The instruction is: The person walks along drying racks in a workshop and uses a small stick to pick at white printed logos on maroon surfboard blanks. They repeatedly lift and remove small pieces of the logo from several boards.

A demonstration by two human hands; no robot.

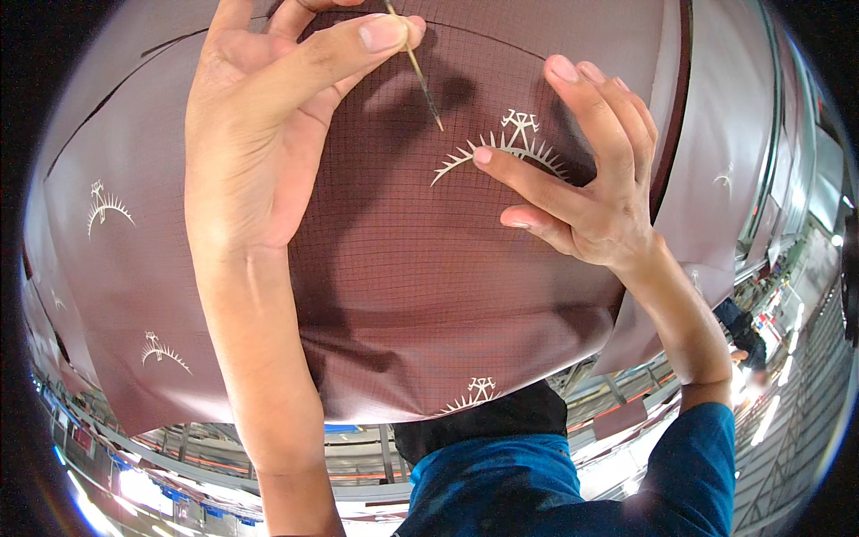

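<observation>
Your left hand (255, 134) pinches a thin stick (413, 64) between thumb and finger, its tip near the pale, spiky motif (519, 134) on the maroon sheet (465, 242); whether it touches the sheet is unclear. Your right hand (595, 179) is spread and empty, one fingertip at the motif's arc. Pinch lightly, brace that fingertip, and guide the tip slowly.

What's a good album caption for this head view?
Left hand holds a thin stick above maroon sheet; right hand partly covers a pale spiky motif.
</observation>
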